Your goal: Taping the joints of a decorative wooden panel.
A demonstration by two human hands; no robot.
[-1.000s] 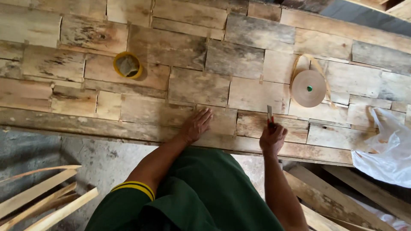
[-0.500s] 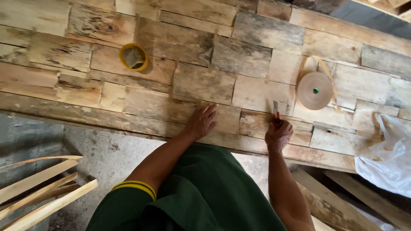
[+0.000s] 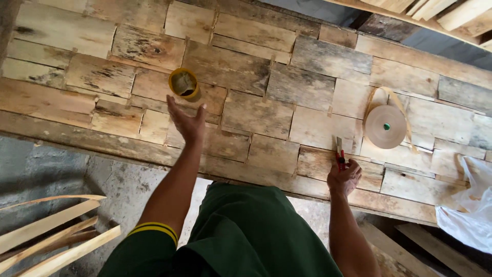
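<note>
1. Head view, left side: hand of mine, the left hand, is raised over the surface of patched veneer sheets, fingers spread and loose, holding nothing. The small yellow cup stands just beyond my fingertips, straight ahead and slightly to the left, close but not touched.
2. Head view, right side: my right hand is closed around a red-handled utility knife, whose long axis points away from me, blade end resting on the veneer near the front edge.
3. The roll of paper tape lies flat beyond and to the right of the knife, its loose tail looping over the top. My right hand is clearly the nearer one to it; the left is well apart.
4. A white plastic bag sits at the far right edge.
</note>
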